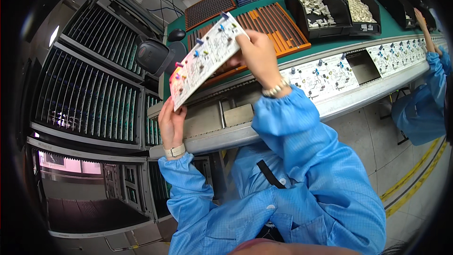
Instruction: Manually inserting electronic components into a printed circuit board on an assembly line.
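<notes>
A white circuit board (207,61) with blue, black and pink-lit components is raised at a steep tilt above the conveyor. My left hand (172,123) grips its lower left corner between thumb and fingers. At the upper right end, my right hand (261,59) is closed on the edge, thumb on top and fingers partly hidden beneath. Red light falls on the board's left part, which faces a black scanner (153,55) on a stand. Further right along the conveyor (288,130) lie more populated white boards (323,78), with an open gap (362,66) between them.
Slotted racks (87,92) full of boards stand at the left. Behind the conveyor, a green table (330,43) carries orange-framed trays (278,26), black bins (325,27) of pale parts and a mouse (177,35). Another person's blue sleeve (436,68) reaches in at the far right.
</notes>
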